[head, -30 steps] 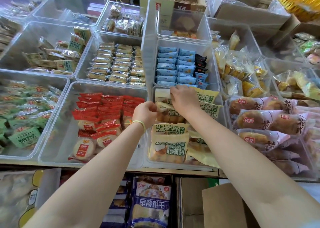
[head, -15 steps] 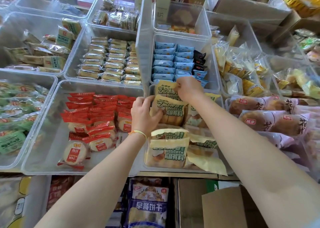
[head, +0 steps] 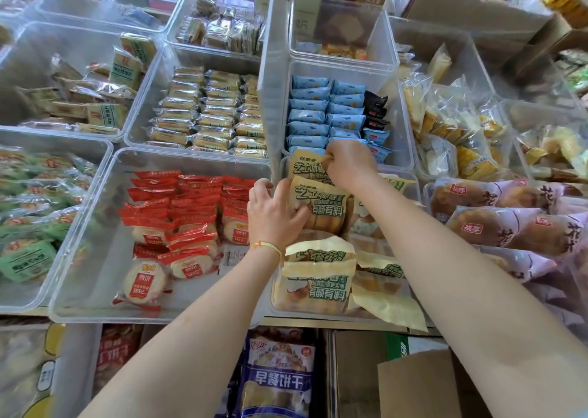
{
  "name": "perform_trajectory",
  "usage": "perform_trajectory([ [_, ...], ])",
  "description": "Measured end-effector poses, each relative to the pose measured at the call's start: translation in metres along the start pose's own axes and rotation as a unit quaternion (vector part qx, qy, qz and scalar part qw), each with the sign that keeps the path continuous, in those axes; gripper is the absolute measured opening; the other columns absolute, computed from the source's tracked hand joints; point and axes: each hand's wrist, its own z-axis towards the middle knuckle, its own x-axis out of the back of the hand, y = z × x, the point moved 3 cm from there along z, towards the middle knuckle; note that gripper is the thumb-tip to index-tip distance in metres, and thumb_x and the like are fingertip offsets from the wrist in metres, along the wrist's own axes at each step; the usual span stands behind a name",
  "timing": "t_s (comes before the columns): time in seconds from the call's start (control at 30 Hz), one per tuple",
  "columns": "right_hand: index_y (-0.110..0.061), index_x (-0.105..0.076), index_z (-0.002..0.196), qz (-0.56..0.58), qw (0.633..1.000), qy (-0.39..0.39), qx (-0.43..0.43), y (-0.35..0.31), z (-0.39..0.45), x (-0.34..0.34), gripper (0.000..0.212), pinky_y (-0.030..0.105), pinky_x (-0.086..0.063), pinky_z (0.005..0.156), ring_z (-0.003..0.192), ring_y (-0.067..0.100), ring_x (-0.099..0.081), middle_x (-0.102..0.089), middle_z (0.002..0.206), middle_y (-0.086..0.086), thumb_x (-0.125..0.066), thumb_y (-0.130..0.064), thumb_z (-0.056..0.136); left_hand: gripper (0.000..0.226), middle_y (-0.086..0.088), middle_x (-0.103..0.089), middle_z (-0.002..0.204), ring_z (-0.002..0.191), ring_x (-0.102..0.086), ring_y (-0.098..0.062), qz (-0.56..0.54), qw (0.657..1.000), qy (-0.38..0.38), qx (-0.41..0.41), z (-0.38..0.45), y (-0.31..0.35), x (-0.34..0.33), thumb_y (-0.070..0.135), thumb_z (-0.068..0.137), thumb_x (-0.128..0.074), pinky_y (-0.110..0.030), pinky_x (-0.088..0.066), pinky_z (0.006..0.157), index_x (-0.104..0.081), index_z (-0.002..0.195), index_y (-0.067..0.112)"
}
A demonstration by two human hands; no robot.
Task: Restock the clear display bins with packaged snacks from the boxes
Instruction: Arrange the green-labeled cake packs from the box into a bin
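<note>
**Bread packs being stood in rows in the front bin**

While the whole counter is tiled with clear bins, the one in hand is the front bin (head: 413,191) just right of centre, already partly filled with yellow-and-green bread packs. Its neighbours press close: the red-pack bin (head: 95,226) touching on the left, the blue-pack bin (head: 401,115) directly behind, and purple bread bags (head: 496,223) spilling in from the right. Below the counter edge sits a cardboard box (head: 410,382) with an open flap, presumably the supply.

Judging by the layout, the step is arranging packs upright at the back of the bin. The left hand (head: 273,217) has its fingers curled round the left edge of the middle pack (head: 321,207), steadying it. The right hand (head: 348,164) pinches the top seam of the rear pack (head: 302,164), fingers closed tight on the film.

Next would be to seat both packs snug against the back wall. Loose packs lying flat at the front right (head: 388,303) overhang the rim and may slide off; the soft bread calls for a light grip.
</note>
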Motion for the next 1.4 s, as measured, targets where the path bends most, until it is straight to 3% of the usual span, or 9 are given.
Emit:
perform_trajectory([
  [0.13, -0.013, -0.056, 0.076, -0.002, 0.999, -0.040, 0.008, 0.003, -0.004, -0.002, 0.024, 0.031, -0.041, 0.061, 0.083, 0.031, -0.058, -0.057, 0.083, 0.006, -0.052, -0.017, 0.099, 0.052, -0.020, -0.045, 0.123, 0.112, -0.043, -0.037, -0.007, 1.000, -0.015, -0.001, 0.001, -0.001, -0.001, 0.044, 0.081, -0.060, -0.042, -0.039, 0.095, -0.057, 0.127, 0.022],
  [0.27, -0.009, -0.071, 0.100, 0.018, 0.996, -0.082, 0.022, 0.007, 0.007, 0.012, 0.016, 0.036, -0.052, 0.076, 0.094, 0.029, -0.061, -0.065, 0.103, 0.009, -0.061, -0.022, 0.098, 0.055, -0.022, -0.042, 0.131, 0.121, -0.039, -0.037, -0.027, 0.999, -0.036, 0.021, 0.001, -0.003, -0.002, 0.050, 0.078, -0.053, -0.040, -0.036, 0.101, -0.058, 0.127, 0.025],
  [0.63, -0.016, -0.062, 0.125, 0.000, 0.999, 0.036, 0.006, 0.011, 0.007, 0.017, 0.027, 0.041, -0.039, 0.099, 0.120, 0.029, -0.051, -0.057, 0.128, 0.009, -0.053, -0.022, 0.101, 0.050, -0.021, -0.038, 0.139, 0.127, -0.036, -0.038, -0.019, 0.998, -0.048, 0.020, 0.005, -0.005, -0.007, 0.046, 0.087, -0.057, -0.042, -0.034, 0.104, -0.052, 0.133, 0.027],
  [0.77, -0.008, -0.068, 0.099, 0.150, 0.964, 0.197, 0.101, 0.009, -0.036, 0.037, 0.020, 0.038, -0.050, 0.082, 0.090, 0.020, -0.059, -0.064, 0.094, 0.003, -0.063, -0.027, 0.096, 0.058, -0.022, -0.040, 0.137, 0.124, -0.038, -0.039, -0.018, 0.998, -0.056, 0.026, 0.004, -0.003, -0.005, 0.052, 0.080, -0.046, -0.044, -0.037, 0.102, -0.053, 0.131, 0.024],
  [0.83, -0.013, -0.070, 0.100, 0.204, 0.966, 0.094, 0.125, 0.003, -0.052, 0.035, 0.029, 0.032, -0.051, 0.073, 0.080, 0.015, -0.060, -0.065, 0.087, -0.002, -0.071, -0.040, 0.089, 0.058, -0.022, -0.041, 0.136, 0.124, -0.039, -0.039, -0.019, 0.998, -0.055, 0.027, 0.005, -0.003, -0.004, 0.051, 0.080, -0.046, -0.044, -0.037, 0.101, -0.054, 0.129, 0.022],
  [0.93, -0.023, -0.059, 0.125, 0.078, 0.989, -0.072, 0.107, 0.002, -0.060, 0.012, 0.054, 0.035, -0.051, 0.080, 0.097, 0.018, -0.060, -0.064, 0.109, -0.002, -0.077, -0.048, 0.081, 0.057, -0.022, -0.041, 0.135, 0.123, -0.039, -0.039, -0.021, 0.998, -0.057, 0.028, 0.003, -0.003, -0.004, 0.051, 0.080, -0.046, -0.043, -0.036, 0.100, -0.055, 0.127, 0.020],
  [1.07, -0.013, -0.065, 0.101, -0.006, 0.994, 0.015, 0.107, 0.012, -0.055, -0.004, 0.010, 0.032, -0.046, 0.072, 0.096, 0.029, -0.064, -0.068, 0.101, 0.005, -0.060, -0.021, 0.097, 0.057, -0.020, -0.042, 0.134, 0.123, -0.039, -0.038, -0.028, 0.998, -0.051, 0.027, 0.005, -0.003, -0.005, 0.050, 0.081, -0.049, -0.044, -0.037, 0.102, -0.053, 0.129, 0.020],
  [1.2, -0.011, -0.070, 0.089, -0.007, 0.982, 0.120, 0.143, -0.008, -0.055, 0.007, 0.011, 0.034, -0.044, 0.073, 0.087, 0.029, -0.062, -0.070, 0.089, 0.005, -0.060, -0.012, 0.094, 0.074, -0.014, -0.046, 0.124, 0.115, -0.043, -0.033, -0.038, 0.998, -0.036, 0.044, 0.004, -0.003, -0.004, 0.063, 0.073, -0.038, -0.041, -0.038, 0.097, -0.052, 0.123, 0.009],
  [1.4, -0.013, -0.064, 0.097, -0.048, 0.993, 0.011, 0.110, 0.004, -0.070, -0.008, 0.015, 0.035, -0.045, 0.070, 0.090, 0.031, -0.063, -0.067, 0.096, 0.005, -0.050, -0.007, 0.095, 0.077, -0.014, -0.040, 0.134, 0.124, -0.038, -0.032, 0.004, 0.997, -0.071, 0.036, 0.006, -0.005, -0.007, 0.056, 0.070, -0.068, -0.042, -0.039, 0.104, -0.045, 0.131, 0.014],
])
